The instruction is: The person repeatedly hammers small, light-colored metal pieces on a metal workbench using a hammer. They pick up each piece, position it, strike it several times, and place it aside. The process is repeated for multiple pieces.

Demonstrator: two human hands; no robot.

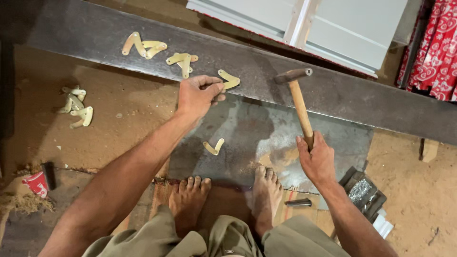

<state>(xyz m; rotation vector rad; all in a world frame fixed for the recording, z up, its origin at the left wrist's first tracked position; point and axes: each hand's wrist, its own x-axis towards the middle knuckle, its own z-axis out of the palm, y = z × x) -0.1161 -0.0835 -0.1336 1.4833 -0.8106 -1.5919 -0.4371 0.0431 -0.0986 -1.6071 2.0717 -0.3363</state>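
Note:
My left hand (197,95) pinches a small brass-coloured bent metal piece (229,79) against the long dark steel beam (333,90). Raised over the beam is a hammer (300,102) with a wooden handle and a dark iron head, gripped low on the handle by my right hand (315,159). Several more brass pieces (145,46) lie further left on the beam. One loose brass piece (213,146) rests on the flat grey steel plate (252,133) in front of my bare feet (190,197).
A small heap of brass pieces (76,105) lies on the dirt floor at left. A short metal punch (298,202) sits by my right foot, with dark metal blocks (362,192) at right. A grey metal panel (333,26) and red patterned cloth (435,47) stand behind the beam.

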